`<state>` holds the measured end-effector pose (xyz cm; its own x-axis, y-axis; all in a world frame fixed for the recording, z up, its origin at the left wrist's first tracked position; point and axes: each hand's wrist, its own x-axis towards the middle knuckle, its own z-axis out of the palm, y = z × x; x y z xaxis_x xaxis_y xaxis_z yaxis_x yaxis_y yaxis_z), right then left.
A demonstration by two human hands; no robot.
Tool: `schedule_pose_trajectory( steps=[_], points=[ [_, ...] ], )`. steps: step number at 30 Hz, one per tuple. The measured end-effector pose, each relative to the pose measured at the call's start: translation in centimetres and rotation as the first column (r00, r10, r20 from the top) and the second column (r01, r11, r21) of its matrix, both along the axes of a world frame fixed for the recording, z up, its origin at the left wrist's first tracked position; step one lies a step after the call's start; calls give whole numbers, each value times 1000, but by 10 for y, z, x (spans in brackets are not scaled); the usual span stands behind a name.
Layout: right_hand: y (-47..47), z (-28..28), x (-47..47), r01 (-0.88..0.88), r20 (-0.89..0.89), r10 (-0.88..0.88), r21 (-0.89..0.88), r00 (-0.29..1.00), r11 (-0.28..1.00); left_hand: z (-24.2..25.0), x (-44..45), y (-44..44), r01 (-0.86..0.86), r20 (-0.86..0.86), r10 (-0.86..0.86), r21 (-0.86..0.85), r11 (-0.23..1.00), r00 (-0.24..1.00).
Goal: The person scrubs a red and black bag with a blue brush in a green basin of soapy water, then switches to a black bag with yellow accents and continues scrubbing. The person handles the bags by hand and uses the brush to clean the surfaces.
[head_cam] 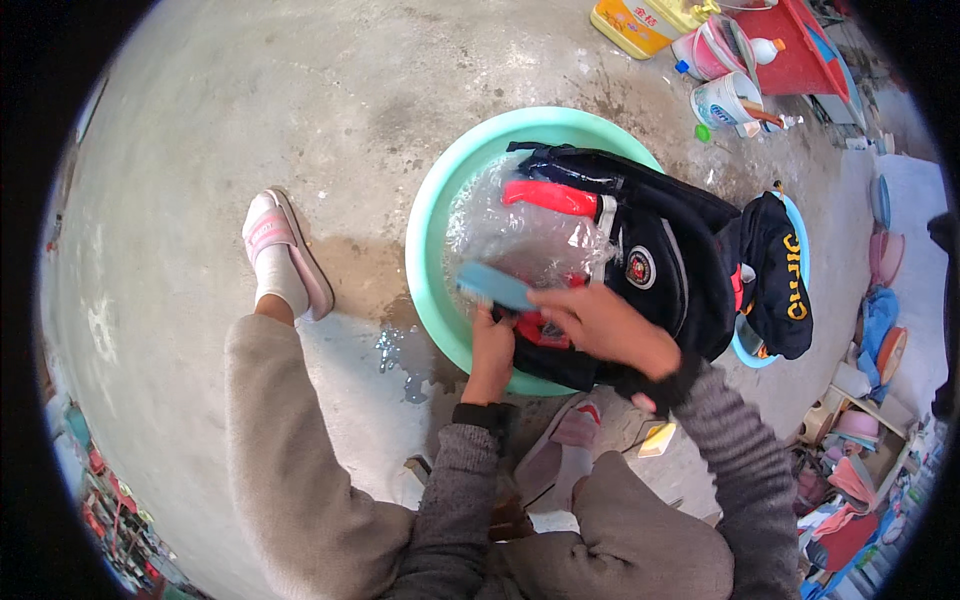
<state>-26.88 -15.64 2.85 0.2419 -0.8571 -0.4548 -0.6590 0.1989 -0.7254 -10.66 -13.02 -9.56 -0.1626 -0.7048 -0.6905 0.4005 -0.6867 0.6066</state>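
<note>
A pale green basin [424,255] of soapy water [480,217] stands on the floor before me. Over its right side lies a dark navy cloth item [705,247] with red panels, pale trim and a round badge; whether it is a garment or a bag I cannot tell. My right hand [611,322] grips a blue scrubbing brush [495,286], blurred by motion, bristles down over the basin. Just beneath the brush, my left hand [493,345] has its fingers closed on the wet cloth near the basin's front rim.
A second dark cloth with yellow lettering [772,277] hangs over a small blue basin [805,225]. At upper right stand a yellow jug [637,26], a pink bucket [701,52] and a white bucket [720,105]. Wet concrete [401,352] borders my slippered foot [277,255].
</note>
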Motion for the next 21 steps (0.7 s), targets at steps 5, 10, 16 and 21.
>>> schedule_pose_trajectory(
  steps=[5,10,16,21],
  points=[
    [2,8,0,-181,-182,178,-5,967,983,-19,-4,10,274,247,-215,-233,933,945],
    [-18,-3,-10,-212,-407,102,-234,908,949,-8,-1,7,215,322,-152,-172,961,934],
    [43,38,-32,-5,-255,53,184,965,983,11,-5,-1,-168,15,167,45,985,986],
    [75,-4,-35,-288,-539,176,-129,824,949,16,-9,0,-201,47,198,61,978,979]
  ],
)
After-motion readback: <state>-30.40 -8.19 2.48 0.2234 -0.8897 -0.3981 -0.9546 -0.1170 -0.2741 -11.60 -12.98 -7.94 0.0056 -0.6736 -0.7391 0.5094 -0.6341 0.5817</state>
